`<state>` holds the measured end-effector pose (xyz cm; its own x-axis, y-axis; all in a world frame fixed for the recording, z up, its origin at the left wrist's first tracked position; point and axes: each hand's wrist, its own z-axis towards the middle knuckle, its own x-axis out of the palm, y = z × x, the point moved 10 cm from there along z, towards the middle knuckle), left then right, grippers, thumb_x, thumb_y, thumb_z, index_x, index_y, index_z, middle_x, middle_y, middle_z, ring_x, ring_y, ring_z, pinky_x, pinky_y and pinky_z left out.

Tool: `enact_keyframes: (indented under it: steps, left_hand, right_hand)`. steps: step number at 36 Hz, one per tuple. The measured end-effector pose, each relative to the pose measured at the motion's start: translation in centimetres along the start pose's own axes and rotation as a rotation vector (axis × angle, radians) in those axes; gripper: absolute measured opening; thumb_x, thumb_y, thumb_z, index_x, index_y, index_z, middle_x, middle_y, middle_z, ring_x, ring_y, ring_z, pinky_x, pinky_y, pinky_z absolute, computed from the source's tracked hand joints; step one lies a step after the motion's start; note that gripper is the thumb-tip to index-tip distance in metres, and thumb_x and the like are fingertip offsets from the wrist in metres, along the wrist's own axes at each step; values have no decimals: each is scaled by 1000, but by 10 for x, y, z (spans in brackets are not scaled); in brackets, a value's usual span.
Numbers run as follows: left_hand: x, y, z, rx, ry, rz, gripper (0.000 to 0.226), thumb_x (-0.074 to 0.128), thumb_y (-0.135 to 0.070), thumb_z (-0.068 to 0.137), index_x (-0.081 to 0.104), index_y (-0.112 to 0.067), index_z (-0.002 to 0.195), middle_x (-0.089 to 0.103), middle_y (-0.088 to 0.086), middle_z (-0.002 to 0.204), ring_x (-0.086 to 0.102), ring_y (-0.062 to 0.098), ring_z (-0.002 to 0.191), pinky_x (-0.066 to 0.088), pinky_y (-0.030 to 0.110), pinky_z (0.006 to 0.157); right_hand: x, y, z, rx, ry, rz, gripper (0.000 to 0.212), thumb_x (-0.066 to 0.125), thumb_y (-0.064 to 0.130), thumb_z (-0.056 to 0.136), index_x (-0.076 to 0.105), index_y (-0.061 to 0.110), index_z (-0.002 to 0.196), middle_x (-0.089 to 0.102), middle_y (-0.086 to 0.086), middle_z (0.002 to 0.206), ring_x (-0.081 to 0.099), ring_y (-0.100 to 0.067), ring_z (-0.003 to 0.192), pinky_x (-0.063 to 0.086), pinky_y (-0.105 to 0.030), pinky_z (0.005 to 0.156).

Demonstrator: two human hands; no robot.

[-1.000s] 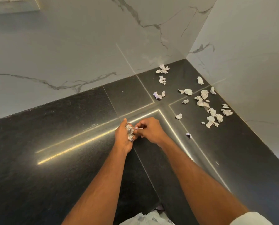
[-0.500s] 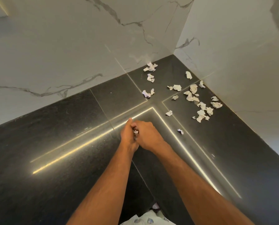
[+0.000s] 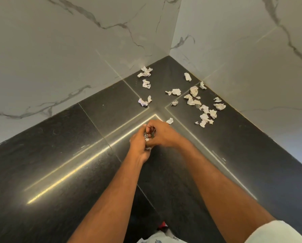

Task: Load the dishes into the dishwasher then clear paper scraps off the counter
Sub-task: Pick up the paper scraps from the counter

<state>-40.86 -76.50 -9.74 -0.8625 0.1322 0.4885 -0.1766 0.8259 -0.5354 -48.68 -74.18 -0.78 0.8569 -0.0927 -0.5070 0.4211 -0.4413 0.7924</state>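
Note:
Both my hands meet over the middle of the black counter (image 3: 59,155). My left hand (image 3: 139,146) is cupped around a wad of crumpled paper scraps (image 3: 147,137), mostly hidden between the palms. My right hand (image 3: 162,134) curls over the same wad, its fingers pressed into it. Several loose scraps lie further back: one (image 3: 170,121) just beyond my right hand, a pair (image 3: 144,102) near the tile joint, a few (image 3: 145,71) against the left wall, and a cluster (image 3: 205,111) by the right wall.
Marble walls (image 3: 76,50) close the counter corner at the back and on the right. A bright light reflection streaks across the counter at the left. The counter's front edge is near my body at the bottom.
My hands have closed together, so the paper wad that showed in my left hand is now mostly covered. The view has shifted slightly.

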Motion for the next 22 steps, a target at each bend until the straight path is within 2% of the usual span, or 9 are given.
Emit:
enact_keyframes:
  steps: [4, 6, 8, 10, 11, 13, 16, 19, 22]
  left_hand:
    - [-1, -4, 0, -23, -25, -71, 27, 59, -22, 100, 52, -12, 76, 44, -1, 53, 37, 6, 35, 25, 17, 33]
    - [-10, -7, 0, -20, -42, -70, 31, 59, -22, 100, 48, -15, 72, 41, -3, 53, 31, 4, 34, 17, 16, 31]
    - [-21, -8, -2, -29, -58, -75, 32, 60, -22, 98, 47, -16, 70, 41, -3, 52, 31, 4, 34, 16, 16, 31]
    - [-34, -9, -3, -31, -82, -72, 31, 62, -22, 98, 48, -15, 70, 43, -3, 52, 32, 4, 35, 17, 17, 30]
    - [-41, -10, -5, -25, -98, -63, 31, 62, -22, 98, 48, -15, 71, 43, -2, 53, 32, 4, 35, 18, 17, 30]
    - [-53, -12, -7, -11, -120, -48, 31, 62, -22, 98, 49, -14, 72, 43, -1, 56, 33, 5, 36, 20, 17, 30]
    - [-63, -14, -9, 2, -119, -43, 29, 62, -23, 98, 51, -13, 73, 44, 1, 60, 33, 5, 37, 20, 17, 30]
    - [-70, -16, -11, 10, -104, -40, 28, 63, -23, 97, 51, -13, 73, 45, 1, 61, 32, 6, 39, 20, 18, 30]
    - [-78, -17, -15, 17, -102, -27, 28, 63, -24, 97, 51, -14, 74, 46, 0, 61, 33, 6, 40, 21, 18, 31]
  right_hand:
    - [-12, -30, -2, 114, 63, 365, 50, 92, 10, 63, 64, 18, 104, 63, -2, 103, 56, -8, 79, 45, -25, 66]
    - [-33, -47, 4, 138, -94, 349, 50, 92, 10, 65, 64, 15, 106, 62, -3, 104, 54, -9, 77, 44, -26, 67]
    - [-64, -63, 11, 139, -356, 73, 39, 85, 8, 73, 68, 13, 108, 62, -6, 107, 55, -13, 78, 49, -29, 77]
    - [-79, -71, 16, 139, -471, -220, 36, 72, 5, 84, 68, 16, 119, 59, -9, 120, 60, -24, 98, 48, -34, 95]
    - [-76, -75, 20, 126, -437, -330, 39, 66, 4, 88, 67, 17, 125, 58, -10, 125, 58, -28, 108, 46, -36, 100]
    - [-63, -79, 24, 86, -332, -569, 42, 58, 2, 92, 65, 19, 129, 60, -9, 125, 54, -33, 113, 47, -40, 100]
    - [-54, -78, 19, 35, -311, -771, 32, 54, -2, 90, 74, 14, 110, 66, -9, 105, 59, -33, 101, 53, -41, 84]
    - [-57, -83, 9, 93, -332, -730, 22, 57, 2, 89, 74, 13, 98, 66, -9, 93, 64, -33, 90, 54, -38, 74]
    - [-85, -98, -19, 207, -543, -344, 8, 69, 17, 90, 71, 17, 98, 69, 0, 88, 64, -19, 81, 53, -31, 75]
